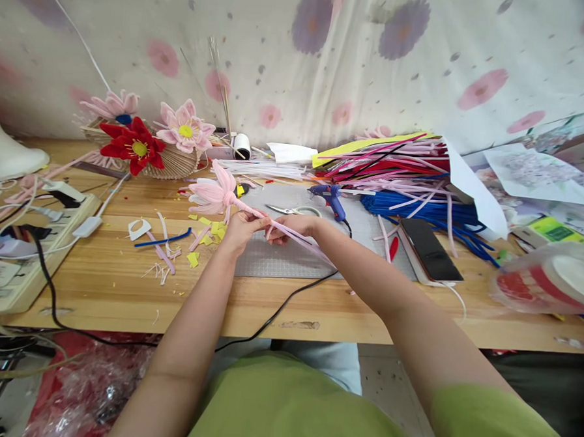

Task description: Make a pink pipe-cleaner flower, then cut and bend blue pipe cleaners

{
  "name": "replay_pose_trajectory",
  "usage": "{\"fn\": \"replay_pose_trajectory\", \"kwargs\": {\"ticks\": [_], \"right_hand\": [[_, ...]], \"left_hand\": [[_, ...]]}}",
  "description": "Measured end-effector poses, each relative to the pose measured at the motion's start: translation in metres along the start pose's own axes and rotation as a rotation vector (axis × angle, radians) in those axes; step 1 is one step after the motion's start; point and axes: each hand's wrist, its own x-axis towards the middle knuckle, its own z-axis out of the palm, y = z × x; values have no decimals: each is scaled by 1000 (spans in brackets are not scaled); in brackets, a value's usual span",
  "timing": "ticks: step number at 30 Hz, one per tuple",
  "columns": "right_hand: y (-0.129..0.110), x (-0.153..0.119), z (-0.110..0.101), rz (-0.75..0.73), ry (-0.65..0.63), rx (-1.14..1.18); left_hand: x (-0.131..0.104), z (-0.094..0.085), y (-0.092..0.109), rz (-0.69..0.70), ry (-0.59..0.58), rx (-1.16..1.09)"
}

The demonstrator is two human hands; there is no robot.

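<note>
Fingers of my left hand [245,232] and right hand [291,229] pinch the stem of the pink flower [215,193] over the gray mat [265,264]. Its bloom points left, past the mat; its long stem slants down right.

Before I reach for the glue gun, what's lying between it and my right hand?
In the head view, scissors lie between your right hand and the blue glue gun, on the grey mat.

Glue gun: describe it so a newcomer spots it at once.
On the wooden table lies a grey mat. Near its far edge, right of the scissors, is the glue gun. Unlike the fuzzy blue stems further right, it is pistol-shaped, with a black cord.
</note>
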Motion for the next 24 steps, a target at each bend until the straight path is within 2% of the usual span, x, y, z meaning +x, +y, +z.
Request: {"fn": "replay_pose_trajectory", "kwargs": {"ticks": [2,4,5,6,9,10,11,13,15,16,19,24], "right_hand": [[-1,0,-1,2,-3,-10],[-3,-1,-4,-23,78,-51],[-4,-1,-5,-59,192,-89],[-6,-3,-6,-112,365,-139],[-11,-12,-2,-337,984,-401],[-12,-17,2,-416,1088,-541],[-13,-21,6,-491,1103,-701],[-13,-27,16,-595,941,-1024],[-10,-29,25,-603,805,-1230],[-8,-28,28,-589,786,-1285],[-4,-21,31,-566,804,-1345],[-7,-17,29,-604,893,-1301]], "left_hand": [[1,1,2,-6,31,-9],[2,0,5,-9,87,-31],[3,0,6,-8,119,-42],[4,-1,7,-6,149,-52],[7,-3,8,0,233,-73],[7,-4,7,-1,256,-81],[8,-5,7,-6,274,-91],[9,-5,5,-18,293,-112],[10,-5,3,-28,303,-131],[10,-4,3,-29,311,-142],[12,-4,3,-25,339,-158],[12,-7,3,-1,345,-106]]}}
